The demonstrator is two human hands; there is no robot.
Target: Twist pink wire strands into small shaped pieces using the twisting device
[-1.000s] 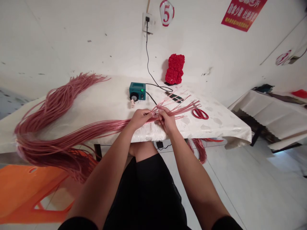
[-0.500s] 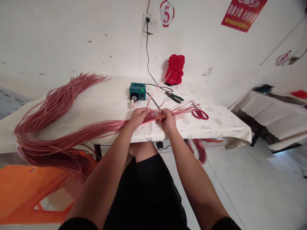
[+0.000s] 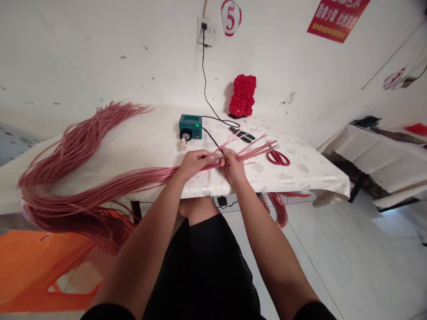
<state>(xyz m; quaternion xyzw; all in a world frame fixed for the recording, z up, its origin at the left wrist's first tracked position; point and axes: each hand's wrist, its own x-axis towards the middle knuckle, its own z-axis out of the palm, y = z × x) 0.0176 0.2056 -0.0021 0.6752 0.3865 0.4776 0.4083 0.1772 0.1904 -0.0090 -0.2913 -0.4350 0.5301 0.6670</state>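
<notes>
The widest thing here is the bench (image 3: 150,138), its pale cover hanging over the front edge. The pink strands (image 3: 123,184) form the next largest mass: one heap lies along the left of the bench, some drape over its edge toward an orange stool (image 3: 30,266), and a thinner run stretches right along the front into the person's hands. The overhanging weight could drag that run leftward if the grip slackens, and crossed lengths at the bend could tangle under a hard pull.

A red figure (image 3: 243,95) stands against the wall, clear of the loose ends.

The left hand (image 3: 196,162) pinches strands between thumb and fingers; the right hand (image 3: 234,165) curls around the same run just beside it, nearer the tips. Exactly how many strands each holds cannot be told. Squeezing too lightly might let single ones slide out of line.

Behind the left hand sits a teal box (image 3: 191,126), its black cord (image 3: 206,84) running to the wall; a sweeping tip could catch the cord leading toward the fingers.

The splayed ends reach red scissors (image 3: 278,158) and green-handled pliers (image 3: 248,135), so a sideways tug could snag either tool.
</notes>
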